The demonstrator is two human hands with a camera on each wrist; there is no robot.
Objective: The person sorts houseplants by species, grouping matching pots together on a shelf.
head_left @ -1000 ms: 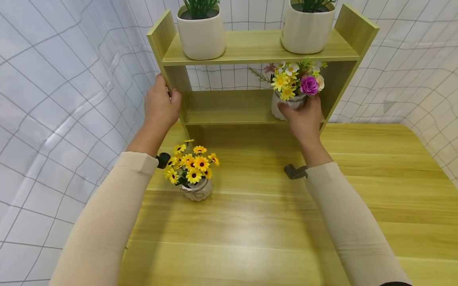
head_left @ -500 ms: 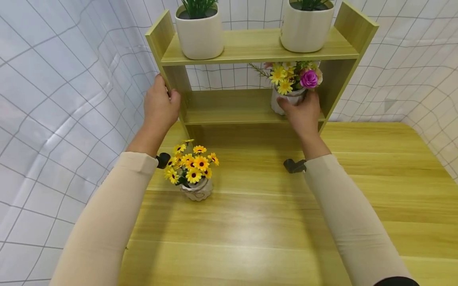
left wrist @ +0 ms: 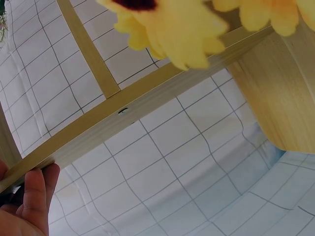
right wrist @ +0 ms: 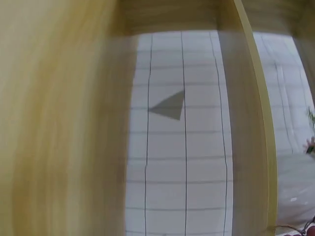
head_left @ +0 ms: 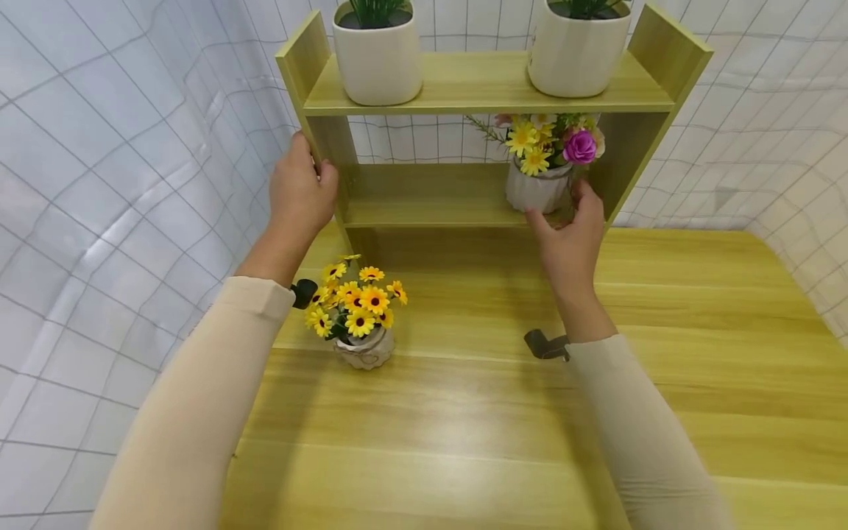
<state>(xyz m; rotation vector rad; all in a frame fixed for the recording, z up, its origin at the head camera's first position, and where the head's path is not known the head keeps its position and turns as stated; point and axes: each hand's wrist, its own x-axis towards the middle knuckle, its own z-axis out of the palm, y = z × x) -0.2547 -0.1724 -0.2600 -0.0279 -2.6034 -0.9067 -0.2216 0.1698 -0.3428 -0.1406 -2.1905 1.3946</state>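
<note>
My left hand grips the left side panel of a small two-tier wooden shelf; in the left wrist view its fingers curl round the panel's edge. On the right of the middle board stands a pale wrapped flowerpot with yellow, white and purple artificial flowers. My right hand is just in front of that pot, thumb and fingers spread apart around a gap. A second wrapped pot, with yellow sunflowers, stands on the table by my left wrist.
Two white pots, one at the left and one at the right, hold green plants on the top board. The shelf stands on a wooden table. A white gridded curtain hangs at the left and behind.
My right hand has pushed the mixed-flower pot further back on the middle board, then let go and drawn back slightly. My left hand keeps its hold on the shelf.
</note>
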